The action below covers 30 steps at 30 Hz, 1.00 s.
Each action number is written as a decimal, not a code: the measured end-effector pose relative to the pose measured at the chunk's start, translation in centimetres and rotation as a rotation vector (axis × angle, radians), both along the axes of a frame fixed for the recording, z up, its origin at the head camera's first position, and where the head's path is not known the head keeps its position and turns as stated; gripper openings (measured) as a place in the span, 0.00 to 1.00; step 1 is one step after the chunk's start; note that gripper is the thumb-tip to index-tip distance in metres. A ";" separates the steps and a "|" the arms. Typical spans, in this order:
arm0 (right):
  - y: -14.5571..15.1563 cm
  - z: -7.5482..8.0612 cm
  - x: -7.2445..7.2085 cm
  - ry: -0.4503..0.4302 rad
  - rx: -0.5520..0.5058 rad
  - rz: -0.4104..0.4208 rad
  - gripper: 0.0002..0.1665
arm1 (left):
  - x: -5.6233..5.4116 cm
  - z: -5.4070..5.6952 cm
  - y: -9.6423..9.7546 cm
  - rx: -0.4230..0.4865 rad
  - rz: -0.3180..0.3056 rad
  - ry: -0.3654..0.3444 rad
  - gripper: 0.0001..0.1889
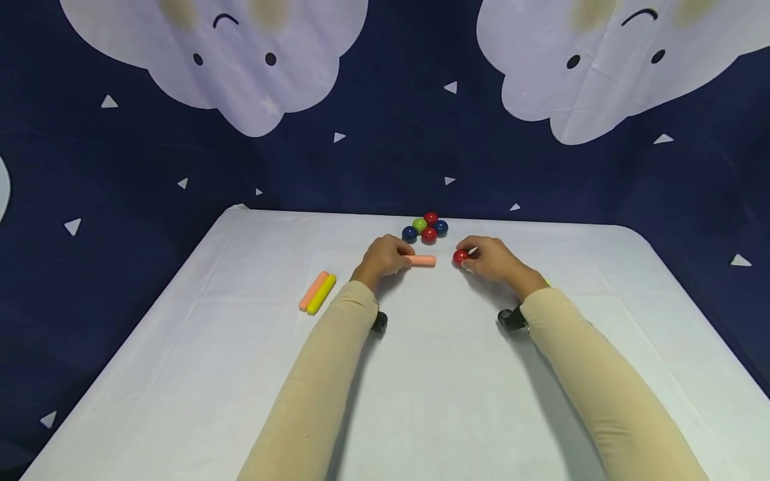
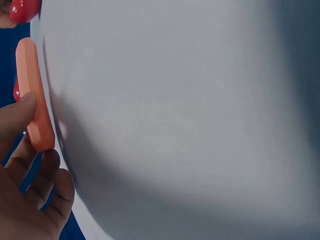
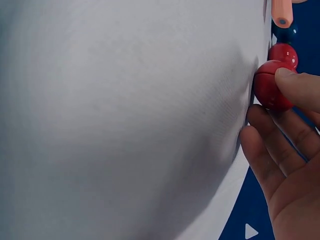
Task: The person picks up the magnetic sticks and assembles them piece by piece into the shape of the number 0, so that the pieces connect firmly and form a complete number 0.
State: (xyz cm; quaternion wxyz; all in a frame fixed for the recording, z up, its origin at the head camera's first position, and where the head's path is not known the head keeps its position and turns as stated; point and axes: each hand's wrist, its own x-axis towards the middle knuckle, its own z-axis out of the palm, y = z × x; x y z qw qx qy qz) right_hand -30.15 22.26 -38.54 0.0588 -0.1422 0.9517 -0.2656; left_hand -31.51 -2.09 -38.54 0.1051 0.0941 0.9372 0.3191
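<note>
My left hand (image 1: 386,256) pinches a salmon-orange stick (image 1: 423,260) near one end. Lengthwise ridges show on this stick (image 2: 31,75) in the left wrist view, with the thumb lying across it. Just to the right, my right hand (image 1: 492,259) holds a glossy red ball (image 1: 460,258) between thumb and fingers. A fine seam runs round that ball (image 3: 270,87) in the right wrist view. A small gap separates the stick's free end from the ball. Behind both hands sits a cluster of balls: a green one (image 1: 420,225), two red (image 1: 429,234) and two dark blue (image 1: 410,234).
Left of my left forearm, another salmon-orange stick (image 1: 313,290) and a yellow stick (image 1: 321,294) lie side by side on the white-covered table (image 1: 445,401). A bit of something yellow (image 1: 547,282) peeks out past my right wrist. A dark blue cloud-patterned cloth (image 1: 391,160) hangs behind the table.
</note>
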 end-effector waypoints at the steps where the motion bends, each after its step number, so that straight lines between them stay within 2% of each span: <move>1: 0.0 0.0 0.0 -0.002 0.001 -0.001 0.21 | 0.0 0.1 0.1 -0.003 -0.006 0.007 0.13; 7: 0.1 0.0 0.1 -0.018 -0.002 -0.007 0.20 | 0.1 0.5 0.7 0.008 -0.029 0.027 0.12; 11: 0.1 -0.1 0.1 0.004 -0.040 0.014 0.20 | 0.2 0.4 1.3 -0.001 -0.031 0.031 0.11; 17: 0.2 -0.4 0.0 0.016 -0.081 0.028 0.20 | 0.4 0.4 2.3 -0.014 -0.067 0.060 0.11; 30: 0.4 -0.5 0.0 -0.003 -0.088 -0.001 0.19 | 0.4 0.2 2.6 -0.022 -0.054 0.050 0.11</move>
